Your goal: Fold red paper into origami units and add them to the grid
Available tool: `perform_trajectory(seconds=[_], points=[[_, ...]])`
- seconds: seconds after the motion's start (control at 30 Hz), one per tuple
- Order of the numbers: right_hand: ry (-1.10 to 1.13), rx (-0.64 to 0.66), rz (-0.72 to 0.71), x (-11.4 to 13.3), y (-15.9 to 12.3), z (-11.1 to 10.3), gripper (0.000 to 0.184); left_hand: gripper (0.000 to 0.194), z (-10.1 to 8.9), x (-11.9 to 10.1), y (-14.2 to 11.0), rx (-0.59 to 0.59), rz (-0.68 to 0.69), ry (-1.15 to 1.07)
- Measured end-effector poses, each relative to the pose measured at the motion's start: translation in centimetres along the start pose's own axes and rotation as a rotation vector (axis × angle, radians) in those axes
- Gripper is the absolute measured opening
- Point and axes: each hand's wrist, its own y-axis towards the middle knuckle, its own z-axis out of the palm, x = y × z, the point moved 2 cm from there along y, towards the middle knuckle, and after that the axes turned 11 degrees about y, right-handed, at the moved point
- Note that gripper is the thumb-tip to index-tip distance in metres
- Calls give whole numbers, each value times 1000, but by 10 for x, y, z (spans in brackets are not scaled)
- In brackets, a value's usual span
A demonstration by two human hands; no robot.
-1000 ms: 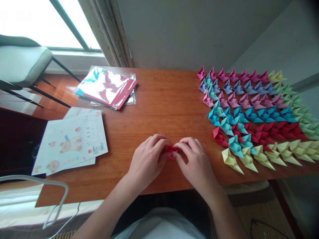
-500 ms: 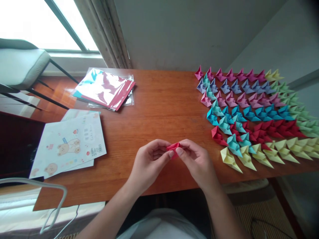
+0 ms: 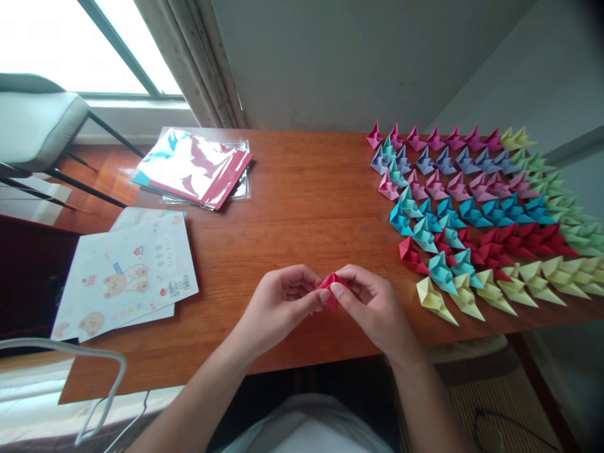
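Note:
A small piece of folded red paper [image 3: 333, 280] is pinched between both hands above the front part of the wooden table. My left hand [image 3: 289, 301] grips its left side with thumb and fingers. On the other side, my right hand [image 3: 370, 303] presses its thumb on the front of the paper, the fingers behind it. The paper stands up in a pointed peak between the thumbs; its lower folds are partly hidden by the fingertips. To the right of my right hand lies a pale yellow origami boat [image 3: 435, 302], with a red origami boat [image 3: 412, 255] behind it.
Rows of coloured origami boats [image 3: 474, 212] cover the table's right side. Shiny plastic-wrapped paper packs [image 3: 193, 167] lie at the back left of the wooden table [image 3: 292, 207]. Printed bear-pattern sheets [image 3: 132, 277] lie front left. A grey chair [image 3: 44, 132] stands beyond the left edge.
Between my fingers the red paper has turned from a flat, narrow shape to an upright pointed one. Both hands stay in nearly the same place.

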Motion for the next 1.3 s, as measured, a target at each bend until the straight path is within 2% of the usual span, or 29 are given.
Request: perform_trajectory(seconds=[0.13, 0.27, 0.4, 0.6, 0.77, 0.9, 1.07, 1.3], points=[[161, -54, 61, -2, -1, 2, 18, 19, 1, 0, 0, -88, -1, -89], [151, -34, 92, 1, -2, 6, 21, 19, 3, 0, 1, -188, 17, -140], [111, 10, 74, 3, -2, 10, 20, 18, 4, 2, 1, -232, 5, -161], [-15, -32, 64, -8, -1, 4, 24, 18, 4, 5, 0, -241, 5, -134], [-172, -59, 25, -6, -3, 1, 25, 18, 5, 5, 0, -228, 16, -101], [-117, -31, 17, -1, -1, 3, 19, 19, 5, 5, 0, -216, 18, -89], [-12, -84, -26, 2, 7, 4, 15, 22, 6, 5, 0, -192, 6, -85], [-29, -96, -59, 0, 12, 9, 10, 22, 7, 6, -1, -176, -8, -75]])
